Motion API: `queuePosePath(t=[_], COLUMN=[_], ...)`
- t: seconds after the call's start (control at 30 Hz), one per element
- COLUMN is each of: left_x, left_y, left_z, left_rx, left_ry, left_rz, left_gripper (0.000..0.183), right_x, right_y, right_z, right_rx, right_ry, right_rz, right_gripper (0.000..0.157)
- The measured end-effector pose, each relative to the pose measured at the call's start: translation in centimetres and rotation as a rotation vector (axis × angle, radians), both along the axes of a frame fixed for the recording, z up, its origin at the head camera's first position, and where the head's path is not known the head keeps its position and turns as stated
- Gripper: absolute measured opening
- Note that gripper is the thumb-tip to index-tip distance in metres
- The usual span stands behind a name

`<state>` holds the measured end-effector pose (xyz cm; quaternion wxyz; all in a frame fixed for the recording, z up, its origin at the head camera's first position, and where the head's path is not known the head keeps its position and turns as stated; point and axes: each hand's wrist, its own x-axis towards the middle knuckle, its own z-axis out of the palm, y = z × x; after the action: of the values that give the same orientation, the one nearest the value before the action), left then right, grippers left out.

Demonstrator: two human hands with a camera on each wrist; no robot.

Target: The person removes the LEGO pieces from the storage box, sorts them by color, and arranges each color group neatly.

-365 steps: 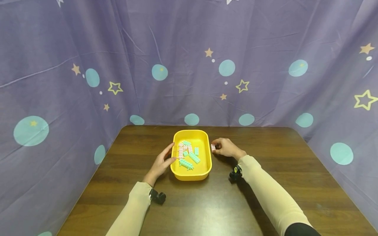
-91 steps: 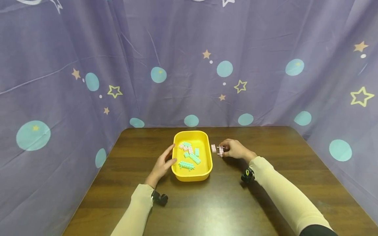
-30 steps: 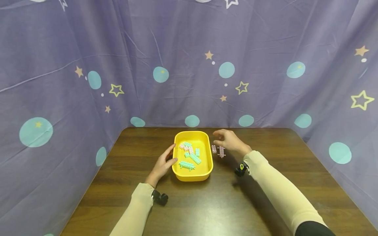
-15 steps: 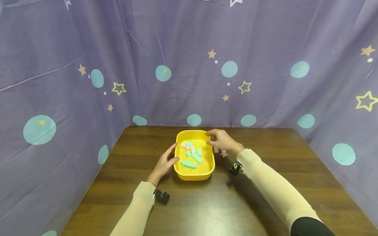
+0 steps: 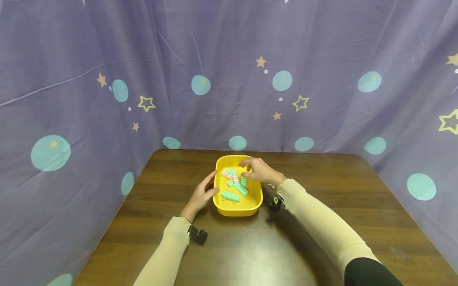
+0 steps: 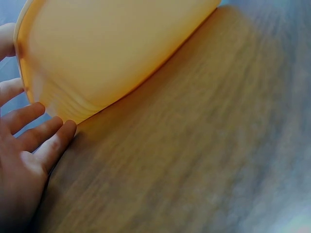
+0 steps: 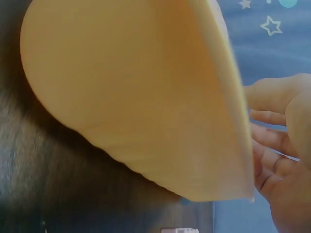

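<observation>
My left hand (image 5: 200,196) rests against the left side of a yellow bin (image 5: 236,213), fingers fairly straight along its outer wall in the left wrist view. Over the bin's right rim reaches my right hand (image 5: 261,171), its thumb and fingers apart, nothing held between them. Below and left of it, inside the bin, lie pink toy bricks (image 5: 235,178), a long mint-green brick (image 5: 241,188) and a small mint-green one (image 5: 243,181). Nearer the front sits a mint-green piece with side pegs (image 5: 230,197). The right wrist view hides the bin's inside.
Right of the bin, mostly behind my right hand and wrist, a pink piece (image 5: 271,186) lies on the brown wooden table (image 5: 322,198). A purple curtain (image 5: 243,99) with stars and blue dots stands behind the table.
A pink pegged piece has gone from the bin to the table, beside another pink brick. My right hand has let go of it and moved left over the bin. My left hand stays put.
</observation>
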<state>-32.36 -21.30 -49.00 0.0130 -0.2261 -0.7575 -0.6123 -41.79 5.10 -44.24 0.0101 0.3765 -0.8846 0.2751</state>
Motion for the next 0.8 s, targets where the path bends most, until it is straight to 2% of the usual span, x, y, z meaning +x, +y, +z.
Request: queuePosePath(t=[0.17,0.5,0.8], left_x=[-0.1,-0.2,0.0], left_y=[0.0,0.3,0.0], left_z=[0.1,0.6,0.1], left_rx=[-0.001,-0.018,-0.020], left_ry=[0.006,-0.014,-0.002], left_rz=[-0.006,-0.004,0.012], left_gripper=[0.066,0.067,0.066], right_x=[-0.3,-0.8,-0.7], right_y=[-0.9,-1.9,-3.1], right_z=[-0.1,-0.6,-1.3], right_rx=[0.057,0.138,0.231], right_ry=[0.007,0.151,0.102], right_rz=[0.024,0.087,0.082], right_gripper=[0.034,0.021,0.016])
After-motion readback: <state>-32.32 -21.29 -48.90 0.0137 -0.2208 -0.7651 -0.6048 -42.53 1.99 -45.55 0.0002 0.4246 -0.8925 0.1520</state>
